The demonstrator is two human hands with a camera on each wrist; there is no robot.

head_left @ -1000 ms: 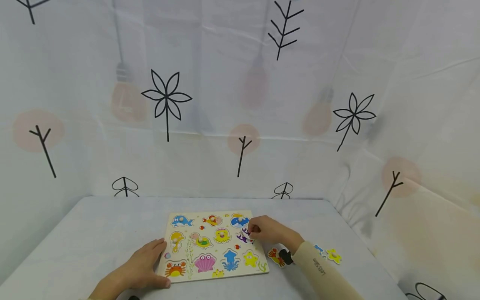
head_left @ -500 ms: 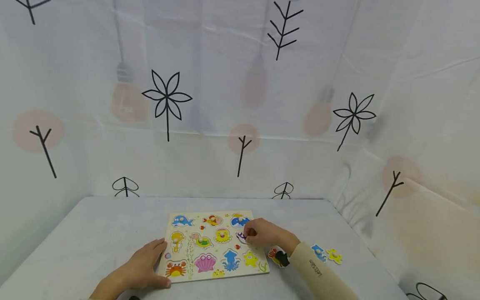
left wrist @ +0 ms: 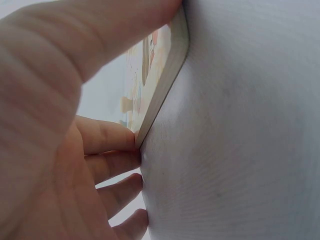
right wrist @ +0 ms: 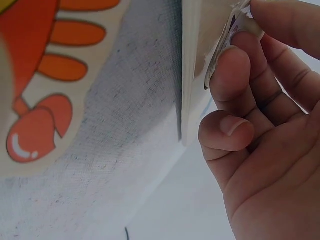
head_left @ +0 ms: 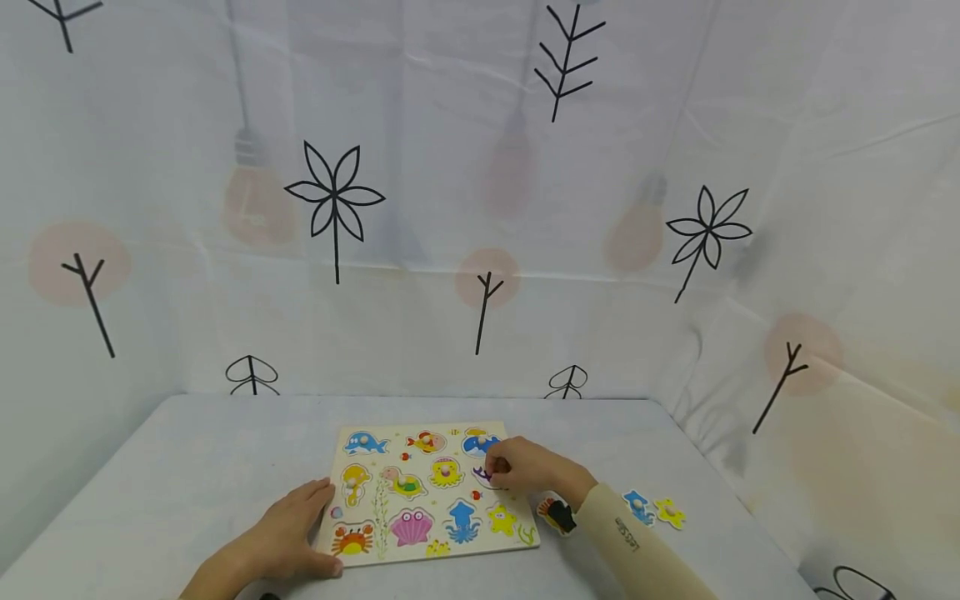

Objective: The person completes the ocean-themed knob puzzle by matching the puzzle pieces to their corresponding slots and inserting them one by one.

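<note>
A wooden peg puzzle board point(head_left: 420, 558) with printed sea animals lies flat on the table. My left hand point(head_left: 283, 533) rests at its near left corner. In the left wrist view the thumb reaches along the corner, and the fingertips point(left wrist: 131, 140) touch the side edge. At the board's right side my right hand point(head_left: 528, 467) pinches a thin puzzle piece point(right wrist: 227, 42) with purple print. That piece is tilted close over the board in the right wrist view, beside a purple-printed spot point(head_left: 482, 475). The fingers hide most of it.
A crab piece point(head_left: 551, 510), partly behind the right wrist, lies right of the board. Farther right are a blue squid piece point(head_left: 637, 507) and a yellow starfish piece point(head_left: 669, 513). Knobbed pieces, including a dolphin point(head_left: 365, 443) and an octopus point(head_left: 446, 473), sit in the board.
My right hand has moved slightly left and down over the purple spot, covering more of it, with the piece still pinched. The left hand stays at the corner.
</note>
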